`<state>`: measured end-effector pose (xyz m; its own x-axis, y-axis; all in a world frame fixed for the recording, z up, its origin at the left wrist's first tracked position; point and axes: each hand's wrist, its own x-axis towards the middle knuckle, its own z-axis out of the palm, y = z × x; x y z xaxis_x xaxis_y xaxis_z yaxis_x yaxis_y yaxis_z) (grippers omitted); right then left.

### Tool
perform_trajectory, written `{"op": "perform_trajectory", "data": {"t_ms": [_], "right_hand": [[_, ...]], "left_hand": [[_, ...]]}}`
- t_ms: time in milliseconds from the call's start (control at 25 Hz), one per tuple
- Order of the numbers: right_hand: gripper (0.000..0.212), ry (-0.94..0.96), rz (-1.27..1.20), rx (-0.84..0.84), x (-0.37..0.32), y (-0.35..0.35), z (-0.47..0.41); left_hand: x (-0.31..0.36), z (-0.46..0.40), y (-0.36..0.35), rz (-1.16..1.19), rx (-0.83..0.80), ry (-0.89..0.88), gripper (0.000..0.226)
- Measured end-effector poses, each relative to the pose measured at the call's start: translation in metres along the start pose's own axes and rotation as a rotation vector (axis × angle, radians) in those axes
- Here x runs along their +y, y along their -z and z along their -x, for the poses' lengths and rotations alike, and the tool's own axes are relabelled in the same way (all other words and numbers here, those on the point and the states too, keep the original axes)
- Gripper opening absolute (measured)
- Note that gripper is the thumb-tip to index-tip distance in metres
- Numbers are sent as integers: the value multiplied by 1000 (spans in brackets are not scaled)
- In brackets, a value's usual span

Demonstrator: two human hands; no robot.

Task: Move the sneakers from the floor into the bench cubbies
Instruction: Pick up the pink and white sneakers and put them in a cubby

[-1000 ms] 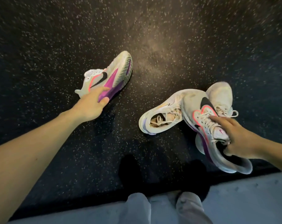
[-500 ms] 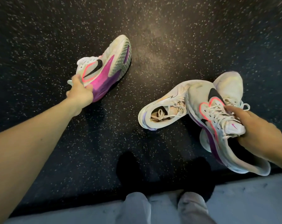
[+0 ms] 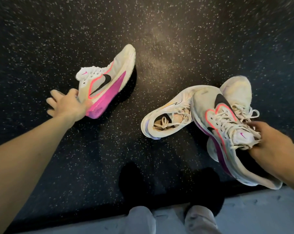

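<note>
A white sneaker with a pink sole (image 3: 105,83) stands tilted on the dark floor at the left. My left hand (image 3: 67,104) touches its heel, thumb side against the shoe, the other fingers spread apart. At the right, my right hand (image 3: 274,146) grips a second pink-soled sneaker (image 3: 227,132) by its tongue and collar, lifted above the floor. Under and beside it lie two plain white sneakers: one on its side with the opening toward me (image 3: 168,115), the other partly hidden behind the held shoe (image 3: 235,88). No bench cubbies are in view.
Black speckled rubber floor (image 3: 159,39) fills most of the view. A pale grey strip (image 3: 244,217) runs along the bottom edge. My legs in light trousers (image 3: 141,222) and dark shoes (image 3: 136,184) stand at the bottom centre.
The left sneaker has rolled from showing its sole to standing more upright, and my left hand's fingers have spread. My right hand has raised its sneaker slightly toward me.
</note>
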<state>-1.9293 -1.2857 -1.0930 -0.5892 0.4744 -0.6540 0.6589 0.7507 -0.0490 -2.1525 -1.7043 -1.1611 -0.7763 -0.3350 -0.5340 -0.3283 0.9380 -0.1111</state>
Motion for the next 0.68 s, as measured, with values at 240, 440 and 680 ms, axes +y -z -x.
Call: {"op": "perform_trajectory", "data": {"t_ms": [240,440,680], "right_hand": [[13,-103,132,-101,-4,7,10],[17,-75,140,-95,-5,12,11],[15,-61,76,-67,-23,39,29]], "left_hand": [[0,27,-9,-426,63,-466,39],[14,49,-7,-426,130,-640,32],[22,79,37,-399,205,-692,32]]}}
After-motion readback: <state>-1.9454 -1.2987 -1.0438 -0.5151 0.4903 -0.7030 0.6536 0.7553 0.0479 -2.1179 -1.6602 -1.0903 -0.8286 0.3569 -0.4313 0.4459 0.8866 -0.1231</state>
